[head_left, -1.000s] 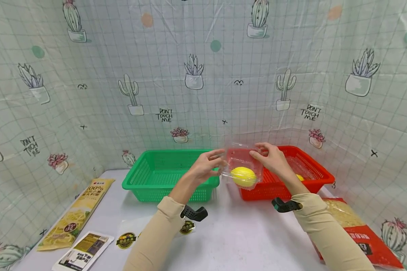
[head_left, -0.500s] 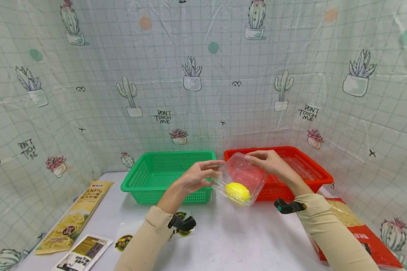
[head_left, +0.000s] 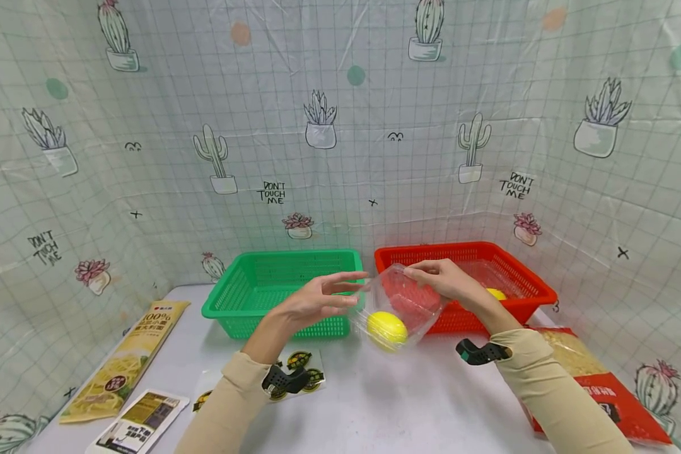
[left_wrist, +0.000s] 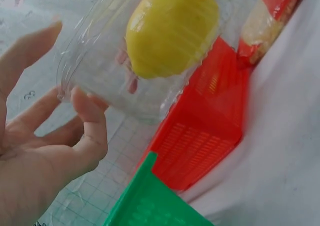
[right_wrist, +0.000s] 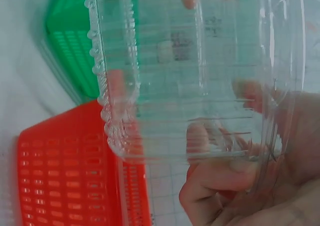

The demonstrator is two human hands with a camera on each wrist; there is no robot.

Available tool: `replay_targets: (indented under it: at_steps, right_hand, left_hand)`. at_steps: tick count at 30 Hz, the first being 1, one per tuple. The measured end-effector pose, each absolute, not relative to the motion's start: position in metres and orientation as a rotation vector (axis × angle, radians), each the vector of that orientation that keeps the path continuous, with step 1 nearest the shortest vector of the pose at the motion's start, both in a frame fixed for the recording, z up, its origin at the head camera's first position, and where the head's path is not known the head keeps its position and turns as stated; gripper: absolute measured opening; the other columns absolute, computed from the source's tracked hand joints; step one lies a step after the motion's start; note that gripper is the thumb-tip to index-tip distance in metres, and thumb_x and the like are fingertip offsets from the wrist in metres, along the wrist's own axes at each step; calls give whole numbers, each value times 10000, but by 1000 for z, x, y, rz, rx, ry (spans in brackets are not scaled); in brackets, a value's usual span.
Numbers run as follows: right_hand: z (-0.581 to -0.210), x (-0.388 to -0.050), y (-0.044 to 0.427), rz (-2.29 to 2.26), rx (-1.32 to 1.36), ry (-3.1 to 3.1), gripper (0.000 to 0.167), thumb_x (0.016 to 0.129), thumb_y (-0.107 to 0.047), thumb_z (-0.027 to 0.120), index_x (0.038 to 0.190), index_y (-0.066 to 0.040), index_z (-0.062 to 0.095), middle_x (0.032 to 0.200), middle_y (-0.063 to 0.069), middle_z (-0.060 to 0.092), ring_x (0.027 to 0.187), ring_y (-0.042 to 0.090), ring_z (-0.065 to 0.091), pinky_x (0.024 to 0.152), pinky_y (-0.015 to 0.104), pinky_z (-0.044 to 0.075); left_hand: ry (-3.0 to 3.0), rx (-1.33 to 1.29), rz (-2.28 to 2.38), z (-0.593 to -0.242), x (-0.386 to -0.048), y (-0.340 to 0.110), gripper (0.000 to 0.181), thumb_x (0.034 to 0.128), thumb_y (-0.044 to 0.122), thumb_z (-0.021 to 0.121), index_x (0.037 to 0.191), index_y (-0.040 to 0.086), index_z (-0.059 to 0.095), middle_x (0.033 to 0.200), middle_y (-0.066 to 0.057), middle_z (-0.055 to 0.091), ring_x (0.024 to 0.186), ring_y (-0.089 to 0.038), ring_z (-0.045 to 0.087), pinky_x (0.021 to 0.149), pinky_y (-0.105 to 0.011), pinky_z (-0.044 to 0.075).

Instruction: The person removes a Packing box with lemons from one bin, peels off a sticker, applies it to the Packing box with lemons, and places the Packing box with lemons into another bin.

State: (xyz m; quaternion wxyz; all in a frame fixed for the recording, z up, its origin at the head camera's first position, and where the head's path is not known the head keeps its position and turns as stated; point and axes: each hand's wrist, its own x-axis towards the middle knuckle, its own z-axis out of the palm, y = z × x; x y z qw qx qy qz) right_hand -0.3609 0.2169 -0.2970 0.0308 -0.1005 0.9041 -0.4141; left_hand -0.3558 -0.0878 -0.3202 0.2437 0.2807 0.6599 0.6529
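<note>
- Noodle packet (head_left: 126, 362), just below nine o'clock; hours are read about the clear container (head_left: 414, 309) in the head view.
- Green basket (head_left: 284, 271), behind at nine o'clock; round stickers (head_left: 299, 360) lie on the white table (head_left: 374, 410) at eight.
- Left hand (head_left: 318, 299), at nine o'clock; fingers spread and lightly bent, their tips at the container's left edge; whether they press on the plastic cannot be told; support beneath the low edge would probably steady the load best.
- Lemon (head_left: 387, 330), inside the container, low toward seven o'clock; being heavy and round, it is likely to roll with any steeper tilt, so slow, level handling seems wise.
- Container, held aloft and tilted, well clear of the table, its upper corner toward twelve; whether its lid is fastened cannot be told; the thin walls would likely buckle under a hard squeeze.
- Right hand (head_left: 444, 277), at two o'clock; thumb and fingers pinch the container's upper edge, nearly closed together with the plastic between; a firm yet light pinch suits this best.
- Red basket (head_left: 454, 323), behind, between two and three o'clock; a yellow item (head_left: 495, 294) shows inside; a red bag (head_left: 618, 403) lies near four.
</note>
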Motion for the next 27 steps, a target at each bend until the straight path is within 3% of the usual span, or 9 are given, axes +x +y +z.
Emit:
replay_targets:
  at_steps: [4, 7, 11, 14, 18, 24, 27]
  right_hand:
    - [-295, -357, 213, -1243, -309, 2784, 585, 943, -476, 599, 1372, -79, 568, 1269, 211, 619, 1085, 319, 570, 698, 311, 572]
    - [-296, -353, 211, -1220, -333, 2786, 587, 957, -473, 578, 1380, -67, 558, 1280, 217, 612, 1048, 285, 561, 671, 300, 552]
    - [-297, -346, 210, -1226, -346, 2766, 577, 978, -452, 552, 1414, -77, 518, 1238, 217, 608, 666, 181, 478, 562, 287, 517]
    - [-298, -339, 211, -1240, -381, 2745, 565, 990, -422, 541, 1448, -100, 473, 1158, 202, 598, 491, 156, 339, 504, 282, 491]
    - [-300, -329, 210, -1257, -422, 2710, 595, 988, -414, 547, 1500, -152, 395, 1052, 155, 568, 489, 160, 376, 496, 275, 493]
    - [-303, -318, 208, -1266, -444, 2680, 617, 983, -408, 555, 1529, -232, 328, 757, 92, 455, 558, 189, 422, 523, 264, 482]
    - [-305, -314, 207, -1285, -445, 2647, 598, 992, -388, 546, 1529, -237, 330, 790, 88, 474, 594, 196, 468, 551, 285, 532]
  left_hand:
    - [1772, 846, 1703, -325, -355, -97, 685, 900, 159, 714, 1503, 246, 401, 1577, -15, 353, 1461, -330, 339, 1170, -472, 337]
    - [1792, 850, 1686, -328, -354, -102, 688, 902, 171, 713, 1508, 243, 394, 1582, -20, 346, 1463, -309, 336, 1152, -453, 369]
    - [1836, 775, 1740, -330, -352, -107, 638, 914, 178, 700, 1490, 211, 429, 1536, -41, 411, 1400, -240, 421, 1082, -417, 446]
    - [1843, 715, 1802, -332, -350, -110, 594, 924, 148, 684, 1471, 177, 456, 1493, -75, 449, 1310, -208, 508, 1057, -444, 471]
    - [1846, 654, 1874, -335, -347, -115, 559, 932, 100, 664, 1455, 123, 470, 1467, -118, 452, 1209, -196, 569, 1054, -507, 464]
    - [1862, 588, 1954, -339, -344, -119, 502, 950, 107, 641, 1429, 82, 492, 1432, -145, 506, 1149, -168, 614, 985, -400, 531]
    - [1868, 551, 2010, -339, -342, -121, 483, 945, 94, 643, 1408, 51, 511, 1365, -127, 564, 1126, -155, 627, 952, -341, 547]
